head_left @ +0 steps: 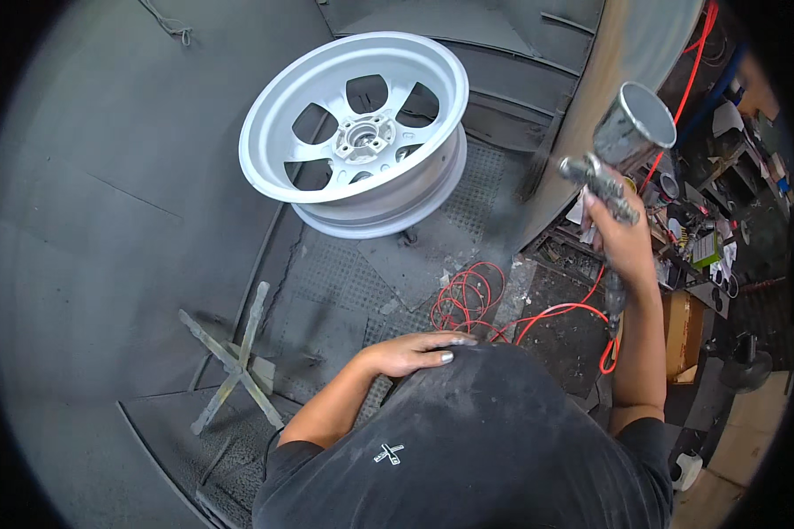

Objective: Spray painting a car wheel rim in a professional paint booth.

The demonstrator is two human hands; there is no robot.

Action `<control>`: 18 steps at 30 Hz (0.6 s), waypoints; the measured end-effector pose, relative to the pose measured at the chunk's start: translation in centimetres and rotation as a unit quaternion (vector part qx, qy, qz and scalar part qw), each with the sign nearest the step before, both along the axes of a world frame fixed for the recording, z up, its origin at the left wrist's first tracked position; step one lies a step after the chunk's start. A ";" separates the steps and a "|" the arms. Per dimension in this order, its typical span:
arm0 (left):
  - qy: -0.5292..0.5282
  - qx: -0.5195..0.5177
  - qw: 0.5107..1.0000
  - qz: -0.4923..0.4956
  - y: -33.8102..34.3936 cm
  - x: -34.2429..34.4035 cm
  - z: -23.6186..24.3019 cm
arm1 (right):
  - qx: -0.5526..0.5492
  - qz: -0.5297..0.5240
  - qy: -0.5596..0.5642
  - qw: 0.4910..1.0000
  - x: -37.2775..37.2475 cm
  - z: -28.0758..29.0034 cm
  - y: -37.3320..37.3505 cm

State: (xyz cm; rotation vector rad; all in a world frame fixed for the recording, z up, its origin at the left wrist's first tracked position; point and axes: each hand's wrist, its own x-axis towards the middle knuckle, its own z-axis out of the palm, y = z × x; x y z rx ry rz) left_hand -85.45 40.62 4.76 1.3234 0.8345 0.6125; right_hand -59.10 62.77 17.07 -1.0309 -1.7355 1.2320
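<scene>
Your right hand [625,234]: fingers clamped on the gun [604,187]. Your left hand [410,354]: fingers extended, flat on your shirt [485,432]. Wheel [385,167] sits tilted ahead, left of the gun. Looks mostly coated; hub [362,152] seems barer, far side can't be judged.

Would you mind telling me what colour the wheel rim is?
The wheel rim is pale silvery grey, showing best in the head view.
</scene>
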 end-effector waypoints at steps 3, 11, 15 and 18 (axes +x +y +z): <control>0.164 0.009 0.986 0.008 0.4 -1.2 3.8 | -0.096 0.057 0.037 0.993 1.6 -0.2 -2.8; 0.287 0.381 0.775 0.414 3.4 -3.5 12.7 | -0.230 0.239 0.108 0.937 2.7 0.6 -5.7; 0.444 0.407 0.658 0.452 6.2 -4.9 11.7 | -0.129 0.187 0.064 0.972 2.7 0.1 -4.2; 0.559 0.338 0.631 0.419 7.2 -6.0 8.8 | -0.080 0.115 0.048 0.989 3.6 -0.5 -2.6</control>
